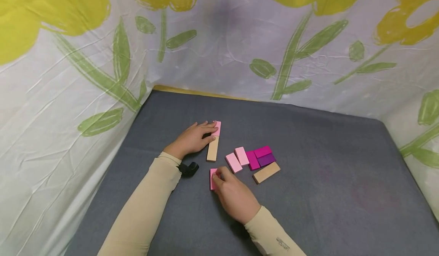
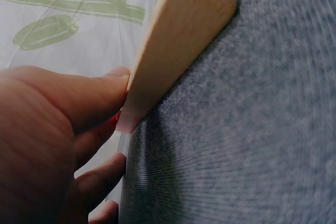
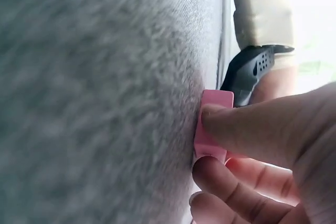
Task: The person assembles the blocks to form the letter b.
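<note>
My left hand (image 1: 193,138) rests its fairly straight fingers on a light pink block (image 1: 217,129), while its thumb touches a bare wooden block (image 1: 212,150). Those two blocks lie end to end in a line on the grey cloth. Nearer the body, my right hand (image 1: 237,198) pinches a pink block (image 1: 212,180) standing on the cloth. In the right wrist view the thumb presses one face of this pink block (image 3: 218,98), fingers curled at its lower end. The left wrist view shows the wooden block (image 2: 181,30) close up beside the thumb.
Right of the hands lie two light pink blocks (image 1: 234,162), magenta blocks (image 1: 253,160), a purple block (image 1: 266,159) and another wooden block (image 1: 266,172), grouped closely. A black wrist device (image 1: 188,169) sits on the left wrist. Flower-printed fabric (image 1: 219,54) hangs behind the grey cloth (image 1: 326,180).
</note>
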Motion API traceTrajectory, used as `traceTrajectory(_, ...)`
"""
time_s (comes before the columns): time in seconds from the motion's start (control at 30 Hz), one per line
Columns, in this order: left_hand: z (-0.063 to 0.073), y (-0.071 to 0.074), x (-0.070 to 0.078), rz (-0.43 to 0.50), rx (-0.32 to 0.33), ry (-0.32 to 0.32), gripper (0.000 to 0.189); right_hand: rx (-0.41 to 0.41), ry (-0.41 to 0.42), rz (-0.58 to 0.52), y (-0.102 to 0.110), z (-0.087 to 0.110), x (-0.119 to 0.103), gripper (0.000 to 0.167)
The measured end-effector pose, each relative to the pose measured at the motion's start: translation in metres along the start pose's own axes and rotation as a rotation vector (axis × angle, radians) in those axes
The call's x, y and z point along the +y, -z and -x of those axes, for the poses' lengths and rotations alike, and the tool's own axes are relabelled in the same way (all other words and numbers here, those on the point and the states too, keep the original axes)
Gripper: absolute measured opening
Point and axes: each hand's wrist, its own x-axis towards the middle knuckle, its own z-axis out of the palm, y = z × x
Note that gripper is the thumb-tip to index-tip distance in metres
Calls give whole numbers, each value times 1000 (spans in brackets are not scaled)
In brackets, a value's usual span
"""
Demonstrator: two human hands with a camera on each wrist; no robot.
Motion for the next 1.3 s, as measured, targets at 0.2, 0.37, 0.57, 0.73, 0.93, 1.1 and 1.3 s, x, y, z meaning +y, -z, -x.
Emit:
traceTrajectory(0.2,-2,-1,0,-9,-1,3,52,-19,-3,-5,-1,-11,0,38)
traceTrajectory(0.37,-3,-2,0,-11,-2,-11,52,10,-9,12,-3,-17,1,35)
traceTrajectory(0.57,-3,-1,3,7,-3,-39,51,20,-21,14,-3,-21,4,37)
traceTrajectory(0.73,-3,1,4,12,-4,-53,51,45,-11,39,-3,-24,7,36)
traceTrajectory(0.93,-3,1,4,7,-6,-37,52,30,-15,66,-2,-28,6,35)
traceTrajectory(1.1,-1,2,4,10,-7,-15,52,0,-19,58,-1,-28,6,43)
traceTrajectory(1.3,0,3,2,17,-13,-9,52,-14,-10,43,1,-24,5,50)
